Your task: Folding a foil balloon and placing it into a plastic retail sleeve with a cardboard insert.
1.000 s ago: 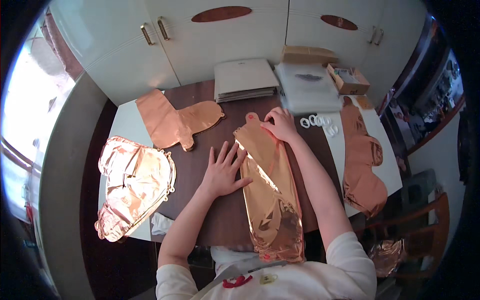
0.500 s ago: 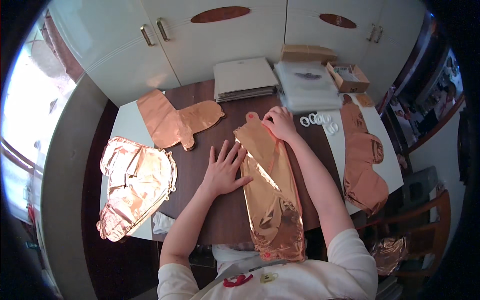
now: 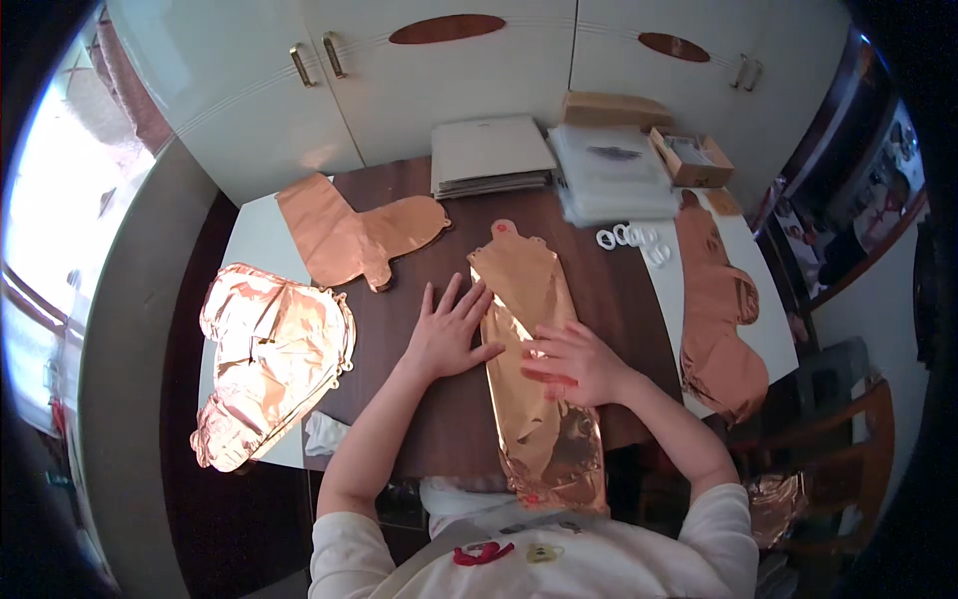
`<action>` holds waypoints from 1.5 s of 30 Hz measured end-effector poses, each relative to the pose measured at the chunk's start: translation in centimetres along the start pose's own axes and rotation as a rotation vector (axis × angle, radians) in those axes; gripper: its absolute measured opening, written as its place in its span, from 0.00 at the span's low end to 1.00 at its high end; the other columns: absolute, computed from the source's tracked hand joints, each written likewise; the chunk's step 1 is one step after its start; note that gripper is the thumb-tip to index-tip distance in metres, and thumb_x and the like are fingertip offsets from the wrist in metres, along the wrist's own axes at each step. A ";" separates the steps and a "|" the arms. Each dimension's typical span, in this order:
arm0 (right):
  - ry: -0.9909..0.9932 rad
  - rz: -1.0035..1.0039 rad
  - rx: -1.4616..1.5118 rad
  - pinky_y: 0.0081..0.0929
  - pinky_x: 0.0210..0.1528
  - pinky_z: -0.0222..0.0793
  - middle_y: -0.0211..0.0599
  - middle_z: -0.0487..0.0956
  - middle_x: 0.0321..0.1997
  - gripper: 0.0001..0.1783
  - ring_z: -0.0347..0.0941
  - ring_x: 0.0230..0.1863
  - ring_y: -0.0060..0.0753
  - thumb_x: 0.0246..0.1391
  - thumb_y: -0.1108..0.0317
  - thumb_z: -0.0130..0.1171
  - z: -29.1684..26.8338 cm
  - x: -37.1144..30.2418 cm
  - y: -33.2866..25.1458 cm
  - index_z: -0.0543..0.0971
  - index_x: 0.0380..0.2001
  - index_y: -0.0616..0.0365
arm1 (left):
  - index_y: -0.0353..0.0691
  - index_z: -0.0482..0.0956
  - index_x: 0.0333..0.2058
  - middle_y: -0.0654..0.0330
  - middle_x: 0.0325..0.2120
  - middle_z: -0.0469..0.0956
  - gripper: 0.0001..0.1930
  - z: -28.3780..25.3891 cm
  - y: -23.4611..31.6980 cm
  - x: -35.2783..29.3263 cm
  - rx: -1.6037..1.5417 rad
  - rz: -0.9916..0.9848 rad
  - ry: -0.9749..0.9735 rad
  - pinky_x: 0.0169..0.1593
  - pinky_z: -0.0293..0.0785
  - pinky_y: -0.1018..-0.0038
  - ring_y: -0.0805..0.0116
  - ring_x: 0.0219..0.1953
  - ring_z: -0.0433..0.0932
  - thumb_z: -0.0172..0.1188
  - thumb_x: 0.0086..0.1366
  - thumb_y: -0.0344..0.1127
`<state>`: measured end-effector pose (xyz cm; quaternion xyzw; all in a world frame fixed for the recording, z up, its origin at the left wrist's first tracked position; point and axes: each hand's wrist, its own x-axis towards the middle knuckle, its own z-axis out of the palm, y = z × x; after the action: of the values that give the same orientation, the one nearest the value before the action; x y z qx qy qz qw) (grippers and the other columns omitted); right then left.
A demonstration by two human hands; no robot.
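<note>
A folded copper-coloured foil balloon (image 3: pixel 547 434) lies lengthwise before me, its narrow tab at the far end and its crinkled near end close to my shirt. My left hand (image 3: pixel 446 337) rests flat with fingers spread, its fingertips on the balloon's left edge. Over the balloon's middle is my right hand (image 3: pixel 582 367), fingers stretched and slightly apart, holding nothing; whether it touches the foil I cannot tell. More flat foil balloons lie around: a shiny one (image 3: pixel 274 339) at the left, a matte one (image 3: pixel 334 240) at the far left and another (image 3: pixel 717 319) at the right.
At the back of the dark table (image 3: pixel 399 309) stand a stack of grey boards (image 3: pixel 492 155), clear plastic bags (image 3: pixel 614 185) and a small cardboard box (image 3: pixel 694 157). White rings (image 3: pixel 631 237) lie before the bags. A crumpled white cloth (image 3: pixel 325 433) sits near the left front edge.
My right hand has left the balloon's far end and moved toward me, over its middle. The far right corner it covered now shows. My left hand has stayed about where it was.
</note>
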<state>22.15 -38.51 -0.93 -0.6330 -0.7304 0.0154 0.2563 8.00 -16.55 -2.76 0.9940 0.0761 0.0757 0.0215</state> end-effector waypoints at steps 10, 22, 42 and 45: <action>-0.049 -0.013 0.035 0.40 0.63 0.54 0.31 0.72 0.54 0.21 0.60 0.61 0.39 0.49 0.57 0.59 1.0 -1.4 -0.5 0.77 0.47 0.49 | 0.42 0.57 0.62 0.60 0.63 0.55 0.45 -0.1 -0.5 0.4 0.000 0.007 -0.009 0.65 0.39 0.45 0.57 0.67 0.49 0.47 0.54 0.69; -0.053 -0.040 0.050 0.41 0.64 0.53 0.33 0.72 0.55 0.22 0.60 0.62 0.40 0.49 0.57 0.59 1.6 -1.6 0.2 0.77 0.48 0.49 | 0.38 0.63 0.58 0.55 0.58 0.63 0.39 -2.0 0.5 1.5 0.111 0.066 0.023 0.65 0.43 0.50 0.59 0.65 0.53 0.47 0.58 0.65; -0.173 0.035 0.033 0.46 0.67 0.45 0.30 0.68 0.60 0.22 0.55 0.66 0.39 0.53 0.54 0.55 1.3 -1.8 -0.1 0.75 0.50 0.46 | 0.29 0.56 0.60 0.50 0.61 0.57 0.54 -0.6 -1.0 1.9 0.103 -0.011 -0.048 0.67 0.38 0.53 0.58 0.65 0.54 0.47 0.49 0.75; -0.173 0.041 0.036 0.47 0.67 0.45 0.30 0.68 0.60 0.21 0.55 0.66 0.39 0.53 0.54 0.55 1.3 -1.8 -0.3 0.76 0.50 0.46 | 0.31 0.55 0.61 0.53 0.62 0.56 0.54 -0.8 -1.8 2.5 0.105 -0.047 -0.085 0.67 0.37 0.53 0.59 0.65 0.53 0.47 0.49 0.75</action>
<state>21.49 -39.83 -2.62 -0.6394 -0.7362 0.0885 0.2031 10.08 -14.37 -1.68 0.9940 0.1025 0.0286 -0.0254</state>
